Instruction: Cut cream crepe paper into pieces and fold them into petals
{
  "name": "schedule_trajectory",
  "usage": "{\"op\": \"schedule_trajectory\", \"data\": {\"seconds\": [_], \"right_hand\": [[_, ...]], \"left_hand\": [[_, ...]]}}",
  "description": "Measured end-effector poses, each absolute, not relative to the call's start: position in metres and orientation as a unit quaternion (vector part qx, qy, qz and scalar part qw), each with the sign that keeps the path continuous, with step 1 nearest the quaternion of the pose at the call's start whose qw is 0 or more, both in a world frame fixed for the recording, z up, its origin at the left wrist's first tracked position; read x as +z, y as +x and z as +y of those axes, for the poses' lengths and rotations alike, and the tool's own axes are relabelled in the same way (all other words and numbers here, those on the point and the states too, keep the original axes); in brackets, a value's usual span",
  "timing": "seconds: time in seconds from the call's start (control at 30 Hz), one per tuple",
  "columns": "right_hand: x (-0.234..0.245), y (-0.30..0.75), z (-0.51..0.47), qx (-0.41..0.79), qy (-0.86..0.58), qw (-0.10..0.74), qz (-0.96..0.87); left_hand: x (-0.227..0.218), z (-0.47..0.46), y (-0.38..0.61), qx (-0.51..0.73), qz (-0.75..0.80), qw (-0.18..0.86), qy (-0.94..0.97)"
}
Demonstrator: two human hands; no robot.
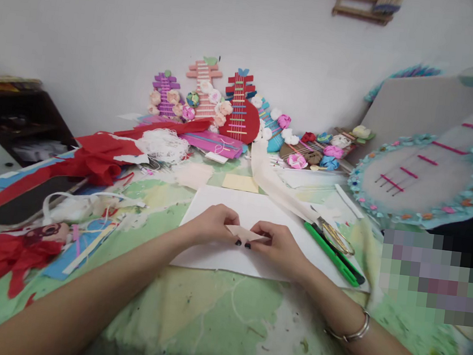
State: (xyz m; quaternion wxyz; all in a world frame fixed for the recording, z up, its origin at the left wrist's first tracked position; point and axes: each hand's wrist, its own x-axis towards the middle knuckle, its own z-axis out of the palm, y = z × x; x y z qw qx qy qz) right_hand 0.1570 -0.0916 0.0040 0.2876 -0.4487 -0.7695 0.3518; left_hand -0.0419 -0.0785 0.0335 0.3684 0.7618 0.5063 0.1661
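Note:
Over a white sheet (219,258), a small cream-pink piece of paper (246,234) is pinched between both hands, its upper edge dipping in the middle. My left hand (217,224) grips its left end, thumb and fingers closed. The other end is in my right hand (278,248), also closed, and the two hands almost meet at the dark-nailed fingertips. To the right of my right hand lie a green box cutter (332,255) and gold-handled scissors (336,237). A long cream strip (272,184) runs from the back to the scissors.
Decorated toy lutes (238,118) lean against the wall at the back. Red cloth-like material (102,153), white thread (163,145) and a dark phone or tablet (29,199) crowd the left. A large flower-edged lute shape (424,182) stands at right. A yellow paper piece (241,183) lies beyond my hands.

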Motion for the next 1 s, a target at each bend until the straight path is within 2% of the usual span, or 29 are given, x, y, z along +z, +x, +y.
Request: {"op": "schedule_trajectory", "data": {"seconds": [0.07, 0.23, 0.47, 0.83, 1.0], "right_hand": [[0.005, 0.158, -0.091, 0.422, -0.447, 0.302, -0.729], [0.01, 0.162, -0.091, 0.489, -0.434, 0.316, -0.687], [0.013, 0.16, -0.094, 0.53, -0.402, 0.327, -0.671], [0.013, 0.159, -0.097, 0.535, -0.408, 0.318, -0.668], [0.012, 0.159, -0.096, 0.581, -0.383, 0.332, -0.637]], "left_hand": [[0.038, -0.084, -0.042, 0.187, 0.491, 0.419, 0.74], [0.045, -0.094, -0.043, 0.248, 0.451, 0.539, 0.667], [0.043, -0.097, -0.043, 0.265, 0.431, 0.564, 0.653], [0.042, -0.102, -0.038, 0.27, 0.434, 0.55, 0.66], [0.035, -0.1, -0.037, 0.289, 0.446, 0.536, 0.656]]}}
